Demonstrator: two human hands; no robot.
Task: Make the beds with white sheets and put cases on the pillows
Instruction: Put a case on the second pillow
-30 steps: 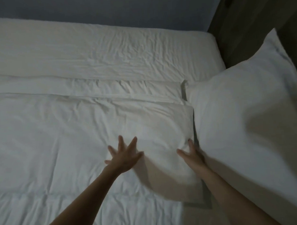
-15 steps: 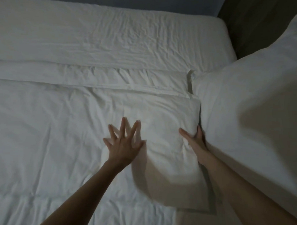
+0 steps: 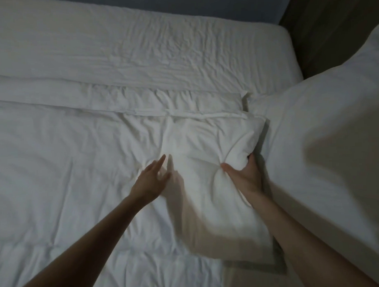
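A white duvet (image 3: 56,169) is lying across the left and middle of the bed (image 3: 292,60), its top edge folded back in a band, and a wrinkled white sheet (image 3: 159,47) is showing beyond it. The left hand (image 3: 150,181) is reaching out low over the duvet with fingers straight and only slightly parted, holding nothing; whether it is touching the fabric cannot be told. Just to its right, the right hand (image 3: 245,175) is gripping the duvet's right edge near the top corner, thumb on top and fingers curled underneath, bunching the cloth into creases. A large white pillow (image 3: 324,149) is lying at the far right, just beside that hand.
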